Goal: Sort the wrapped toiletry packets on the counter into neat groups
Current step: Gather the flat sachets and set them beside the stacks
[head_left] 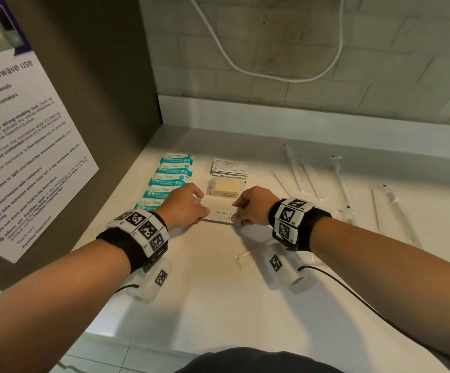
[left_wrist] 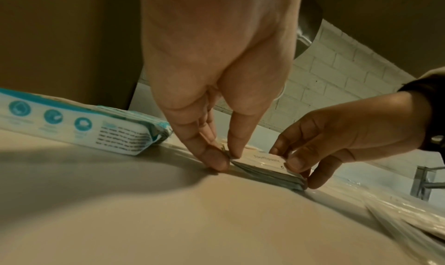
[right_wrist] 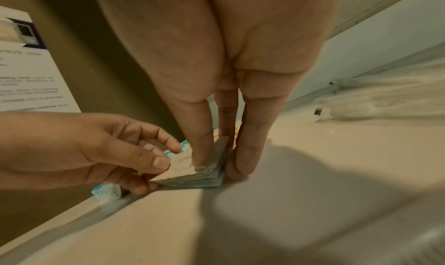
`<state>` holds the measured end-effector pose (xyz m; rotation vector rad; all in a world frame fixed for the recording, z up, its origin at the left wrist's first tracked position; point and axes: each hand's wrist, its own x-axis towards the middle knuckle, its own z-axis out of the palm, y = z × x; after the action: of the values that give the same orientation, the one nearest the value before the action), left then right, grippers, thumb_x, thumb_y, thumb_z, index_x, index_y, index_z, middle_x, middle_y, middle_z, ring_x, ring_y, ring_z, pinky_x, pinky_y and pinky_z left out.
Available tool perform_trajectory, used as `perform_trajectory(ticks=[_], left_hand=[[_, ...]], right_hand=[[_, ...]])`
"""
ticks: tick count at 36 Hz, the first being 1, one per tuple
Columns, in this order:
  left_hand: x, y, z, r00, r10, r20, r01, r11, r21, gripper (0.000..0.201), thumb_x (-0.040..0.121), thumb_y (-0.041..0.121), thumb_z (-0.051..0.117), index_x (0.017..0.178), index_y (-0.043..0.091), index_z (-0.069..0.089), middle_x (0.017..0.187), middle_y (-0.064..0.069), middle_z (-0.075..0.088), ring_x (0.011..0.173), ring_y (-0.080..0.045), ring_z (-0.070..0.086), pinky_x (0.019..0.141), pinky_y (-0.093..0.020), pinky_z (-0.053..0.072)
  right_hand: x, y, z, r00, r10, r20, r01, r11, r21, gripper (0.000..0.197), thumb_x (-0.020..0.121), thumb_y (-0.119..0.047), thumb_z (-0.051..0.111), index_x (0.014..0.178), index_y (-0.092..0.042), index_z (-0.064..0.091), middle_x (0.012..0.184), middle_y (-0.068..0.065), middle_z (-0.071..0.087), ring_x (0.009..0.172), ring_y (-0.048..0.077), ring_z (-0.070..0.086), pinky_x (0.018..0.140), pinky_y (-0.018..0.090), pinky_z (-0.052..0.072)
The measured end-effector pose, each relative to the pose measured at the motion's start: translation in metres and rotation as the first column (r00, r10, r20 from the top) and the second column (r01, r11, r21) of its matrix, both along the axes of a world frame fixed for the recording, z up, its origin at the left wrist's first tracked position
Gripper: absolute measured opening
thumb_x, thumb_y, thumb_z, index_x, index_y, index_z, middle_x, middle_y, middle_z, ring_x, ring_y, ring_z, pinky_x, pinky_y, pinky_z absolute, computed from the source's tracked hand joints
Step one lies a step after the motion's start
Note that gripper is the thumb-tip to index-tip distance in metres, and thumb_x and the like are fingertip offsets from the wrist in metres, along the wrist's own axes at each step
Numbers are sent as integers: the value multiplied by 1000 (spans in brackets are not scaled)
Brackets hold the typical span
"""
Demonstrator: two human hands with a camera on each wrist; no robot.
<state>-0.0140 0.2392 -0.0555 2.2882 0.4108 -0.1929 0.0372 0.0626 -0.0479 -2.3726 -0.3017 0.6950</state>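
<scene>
A low stack of white toothpaste packets (head_left: 222,212) (left_wrist: 265,166) (right_wrist: 192,177) lies flat on the white counter (head_left: 218,305). My left hand (head_left: 201,211) (left_wrist: 225,157) (right_wrist: 156,166) pinches its left end between thumb and fingers. My right hand (head_left: 236,211) (left_wrist: 296,166) (right_wrist: 220,162) pinches its right end. A column of teal wet-wipe packets (head_left: 170,179) (left_wrist: 84,124) lies to the left. Behind the stack sit a clear packet of beige pads (head_left: 226,187) and a pile of shampoo sachets (head_left: 229,166).
Several clear-wrapped toothbrushes (head_left: 339,181) lie scattered on the right. A small clear packet (head_left: 242,258) lies near my right wrist. A brown cabinet side carrying a microwave notice (head_left: 30,157) bounds the left. A metal tap (left_wrist: 426,183) stands at the far right.
</scene>
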Motion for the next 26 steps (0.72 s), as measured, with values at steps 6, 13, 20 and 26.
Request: perform_trajectory(ticks=[6, 13, 20, 26], left_hand=[[5, 0, -4, 999, -25, -19, 26, 998, 49, 36, 83, 16, 74, 111, 21, 52, 102, -1, 66, 88, -19, 67, 84, -33, 58], [7, 0, -3, 999, -26, -28, 27, 999, 34, 32, 86, 16, 70, 112, 18, 51, 103, -7, 70, 76, -18, 71, 70, -24, 59], [9, -1, -3, 998, -39, -48, 41, 998, 48, 27, 88, 23, 67, 109, 20, 50, 100, -6, 72, 78, -19, 72, 77, -30, 60], [6, -2, 3, 989, -125, -82, 136, 980, 146, 46, 81, 33, 76, 117, 22, 49, 120, -1, 65, 102, -20, 62, 86, -27, 53]], right_hand=[[2, 0, -2, 998, 42, 47, -40, 998, -43, 30, 82, -11, 73, 111, -10, 68, 95, 7, 73, 70, 15, 68, 75, 25, 59], [5, 0, -3, 998, 49, 51, -46, 997, -54, 27, 85, -9, 70, 111, -8, 69, 86, 4, 70, 63, 12, 65, 68, 20, 57], [2, -1, -1, 981, 155, 117, -137, 979, -153, 31, 86, -27, 69, 112, -10, 69, 108, 5, 70, 92, 21, 68, 84, 31, 57], [-6, 5, 0, 934, 278, 226, -193, 922, -336, 35, 72, -41, 72, 98, -18, 66, 98, -1, 66, 92, 20, 60, 74, 25, 46]])
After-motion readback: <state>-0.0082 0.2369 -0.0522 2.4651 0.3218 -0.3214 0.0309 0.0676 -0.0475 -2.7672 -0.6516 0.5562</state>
